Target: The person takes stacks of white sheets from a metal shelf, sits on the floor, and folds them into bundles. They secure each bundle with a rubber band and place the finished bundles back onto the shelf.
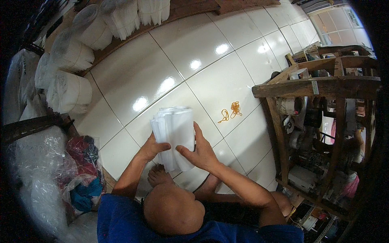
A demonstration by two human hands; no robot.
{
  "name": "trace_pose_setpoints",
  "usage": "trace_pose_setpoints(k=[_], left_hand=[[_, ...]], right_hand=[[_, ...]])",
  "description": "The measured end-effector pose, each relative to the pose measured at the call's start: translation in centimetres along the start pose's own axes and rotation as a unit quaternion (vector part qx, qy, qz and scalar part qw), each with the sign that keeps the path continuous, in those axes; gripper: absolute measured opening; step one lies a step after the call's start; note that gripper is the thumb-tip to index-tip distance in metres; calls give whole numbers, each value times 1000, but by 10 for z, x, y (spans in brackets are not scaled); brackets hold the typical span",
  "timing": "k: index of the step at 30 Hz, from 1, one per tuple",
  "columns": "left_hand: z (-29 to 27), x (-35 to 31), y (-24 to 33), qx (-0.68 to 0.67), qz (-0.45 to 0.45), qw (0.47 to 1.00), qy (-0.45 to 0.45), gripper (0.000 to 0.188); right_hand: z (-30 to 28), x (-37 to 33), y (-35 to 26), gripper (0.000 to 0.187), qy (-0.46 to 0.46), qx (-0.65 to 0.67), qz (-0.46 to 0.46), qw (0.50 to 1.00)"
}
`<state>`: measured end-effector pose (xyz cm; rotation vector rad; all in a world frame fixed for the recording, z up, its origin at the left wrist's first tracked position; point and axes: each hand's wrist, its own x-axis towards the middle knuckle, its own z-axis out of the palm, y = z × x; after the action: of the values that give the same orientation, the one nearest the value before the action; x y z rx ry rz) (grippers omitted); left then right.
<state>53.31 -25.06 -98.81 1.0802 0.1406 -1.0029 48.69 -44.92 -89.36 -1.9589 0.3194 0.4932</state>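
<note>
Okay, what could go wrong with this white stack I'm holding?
Nothing visible ties the stack, and its left edges look uneven, so it might fan out if your left hand or right hand eases. The orange bands lie bunched on the floor, so they could tangle.

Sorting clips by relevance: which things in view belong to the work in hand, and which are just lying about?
Belongs:
white stack, held between left hand and right hand
orange bands on the floor, probably, though no hand touches them

Apparently just lying or standing about:
white bundles, upper left
teal cloth, lower left
wooden rack, right
</note>
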Motion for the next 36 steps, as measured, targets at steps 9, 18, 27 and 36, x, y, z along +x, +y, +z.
trace_pose_setpoints(k=[9,18,27,36], left_hand=[[10,2,6,24,22,999,10,90],[-1,-2,14,-22,0,1000,15,83],[-42,-22,48,-31,14,992,-124,92],[-48,-53,87,58,-11,990,-131,92]], right_hand=[[3,-5,-1,94,-5,-21,-43,999],[-29,-11,-20,80,-146,59,83,984],[-62,-8,-28,17,-130,242,45,960],[-65,-30,-30,48,-124,119,24,985]])
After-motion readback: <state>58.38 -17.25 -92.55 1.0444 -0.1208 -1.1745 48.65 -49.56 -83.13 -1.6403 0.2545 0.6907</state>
